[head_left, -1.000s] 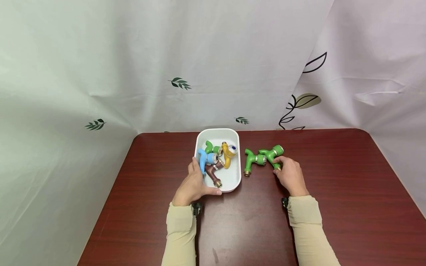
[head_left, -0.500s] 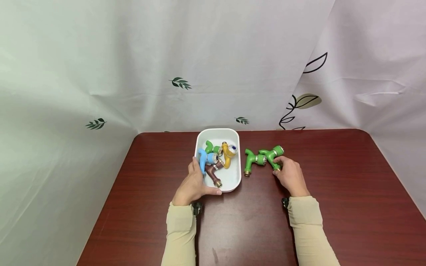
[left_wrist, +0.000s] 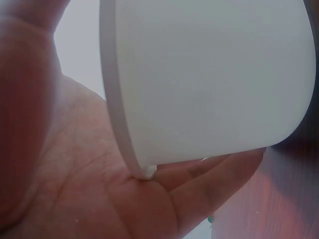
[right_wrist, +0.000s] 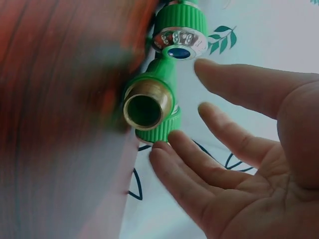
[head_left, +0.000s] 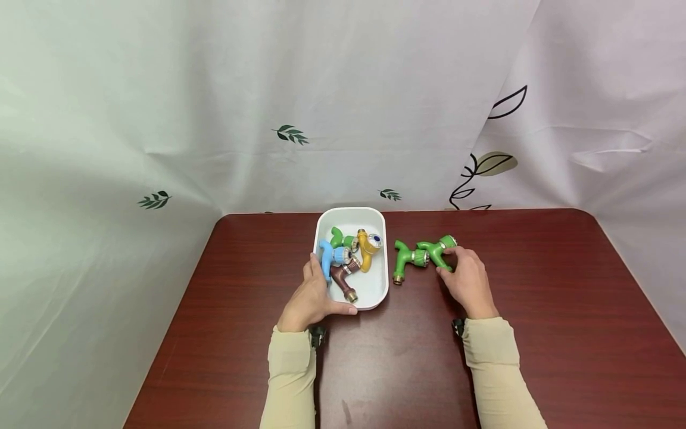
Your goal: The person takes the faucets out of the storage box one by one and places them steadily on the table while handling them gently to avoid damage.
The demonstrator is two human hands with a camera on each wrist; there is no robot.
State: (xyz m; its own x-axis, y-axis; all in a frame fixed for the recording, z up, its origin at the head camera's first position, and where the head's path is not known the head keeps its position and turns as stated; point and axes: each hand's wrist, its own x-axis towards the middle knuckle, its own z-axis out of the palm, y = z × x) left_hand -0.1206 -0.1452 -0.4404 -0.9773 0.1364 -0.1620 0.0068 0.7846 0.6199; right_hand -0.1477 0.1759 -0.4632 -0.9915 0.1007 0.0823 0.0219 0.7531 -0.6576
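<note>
My left hand (head_left: 309,301) holds the near-left corner of a white plastic bin (head_left: 377,298), thumb on its near wall, fingers along its left wall; the left wrist view shows the bin's wall (left_wrist: 209,79) against the palm. Inside lie a small green tap (head_left: 337,237), a blue tap (head_left: 326,257), a maroon tap (head_left: 340,278) and a yellow tap (head_left: 367,257). Two green taps lie right of the bin: a left one (head_left: 403,260) and a right one (head_left: 436,252). Beside the right one is my right hand (head_left: 468,282), its spread fingers apart from the brass-ended tap (right_wrist: 144,109).
The dark red wooden table (head_left: 563,310) meets a pale leaf-printed cloth (head_left: 343,119) along its far edge. Wrist camera mounts (head_left: 317,336) show at both cuffs.
My right hand's fingers have loosened from the right green tap and drawn slightly away; its brass end is now hidden in the head view. The left hand and bin have not moved.
</note>
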